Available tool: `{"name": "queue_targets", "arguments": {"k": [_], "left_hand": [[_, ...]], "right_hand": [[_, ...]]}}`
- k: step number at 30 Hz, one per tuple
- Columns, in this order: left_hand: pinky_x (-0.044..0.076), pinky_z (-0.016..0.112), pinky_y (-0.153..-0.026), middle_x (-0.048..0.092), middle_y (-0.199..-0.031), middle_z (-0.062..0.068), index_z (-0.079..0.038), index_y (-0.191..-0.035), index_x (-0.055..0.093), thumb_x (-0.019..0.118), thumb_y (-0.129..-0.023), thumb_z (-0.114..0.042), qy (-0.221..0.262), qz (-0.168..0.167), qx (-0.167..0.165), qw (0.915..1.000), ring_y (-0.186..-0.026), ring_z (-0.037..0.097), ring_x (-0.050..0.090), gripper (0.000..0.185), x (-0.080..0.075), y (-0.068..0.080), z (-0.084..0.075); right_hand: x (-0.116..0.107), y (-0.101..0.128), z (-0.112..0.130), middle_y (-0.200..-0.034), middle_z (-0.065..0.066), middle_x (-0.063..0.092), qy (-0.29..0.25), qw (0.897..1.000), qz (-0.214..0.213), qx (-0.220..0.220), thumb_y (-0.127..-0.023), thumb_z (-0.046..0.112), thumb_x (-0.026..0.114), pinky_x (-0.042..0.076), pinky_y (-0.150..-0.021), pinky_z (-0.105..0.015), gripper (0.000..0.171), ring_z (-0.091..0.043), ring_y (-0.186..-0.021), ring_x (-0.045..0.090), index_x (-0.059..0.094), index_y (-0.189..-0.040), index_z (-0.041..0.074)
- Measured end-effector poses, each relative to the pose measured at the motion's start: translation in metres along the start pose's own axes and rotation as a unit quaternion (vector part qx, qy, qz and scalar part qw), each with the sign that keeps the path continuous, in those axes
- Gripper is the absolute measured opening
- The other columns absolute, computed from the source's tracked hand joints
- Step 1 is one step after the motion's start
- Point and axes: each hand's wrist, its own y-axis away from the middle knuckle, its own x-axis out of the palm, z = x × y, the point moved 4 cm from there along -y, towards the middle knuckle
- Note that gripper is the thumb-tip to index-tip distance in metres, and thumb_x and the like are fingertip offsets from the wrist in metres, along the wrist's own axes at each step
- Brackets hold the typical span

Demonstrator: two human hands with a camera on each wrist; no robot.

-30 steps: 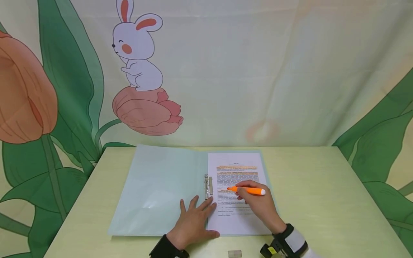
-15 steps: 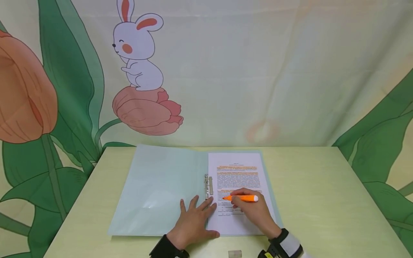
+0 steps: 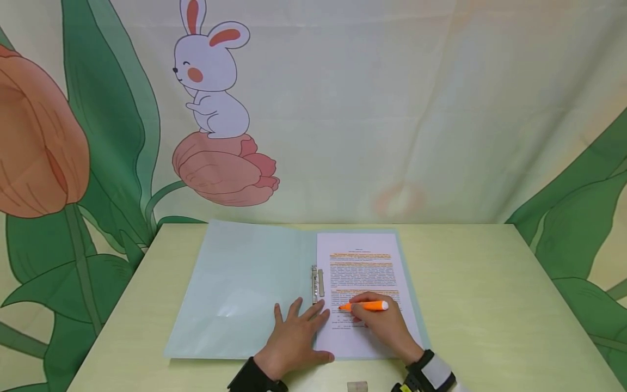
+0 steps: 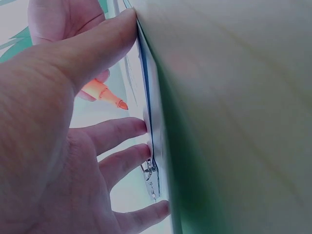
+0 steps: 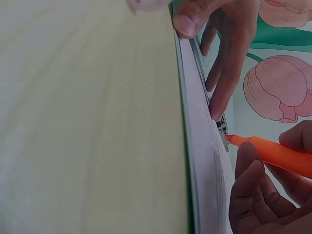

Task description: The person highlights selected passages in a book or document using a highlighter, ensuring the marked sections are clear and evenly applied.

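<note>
Right hand [image 3: 387,326]: fingers and thumb are curling round an orange highlighter pen with a white end cap [image 3: 368,306], pinching it near the tip. The pen is lying nearly level, tip pointing left and meeting the page at the left end of a text line, just right of the clip. In the right wrist view the same hand [image 5: 265,195] is gripping the orange barrel [image 5: 273,152], whose tip is sitting close beside the clip.

Left hand [image 3: 294,337]: fingers are lying straight and spread, palm down, pressing across the fold of the folder; the thumb is resting on the lower left corner of the page. It is holding nothing. The left wrist view is showing the fingers [image 4: 122,134] flat against the sheet edge.

White printed paper sheet [image 3: 364,343]: lying on the right half of the folder; its upper lines are carrying orange marking.

Pale blue-green plastic folder, opened flat [image 3: 235,288]: resting on the table.

Small silver metal clip [image 3: 317,283]: sitting at the fold, touching the sheet's left edge.

Light yellow-green wooden table [image 3: 490,305]: bearing all items.

Small translucent cap-like piece [image 3: 356,386]: lying at the near table edge, between the two wrists.
</note>
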Motion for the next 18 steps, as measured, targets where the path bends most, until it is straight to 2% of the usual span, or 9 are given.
{"name": "queue_targets", "arguments": {"k": [18], "left_hand": [[0.018, 0.082, -0.103, 0.041, -0.156, -0.003, -0.024, -0.143, 0.052, 0.074, -0.071, -0.068, -0.004, 0.001, -0.002, 1.0, -0.142, 0.045, 0.032, 0.087, -0.0017, -0.001, -0.0014]], "right_hand": [[0.0022, -0.0035, -0.0021, -0.082, -0.003, 0.073, 0.011, 1.0, 0.004, 0.002, -0.086, 0.019, 0.07, 0.05, -0.058, -0.023, 0.012, -0.015, -0.065, 0.063, 0.076, -0.094, 0.012]]}}
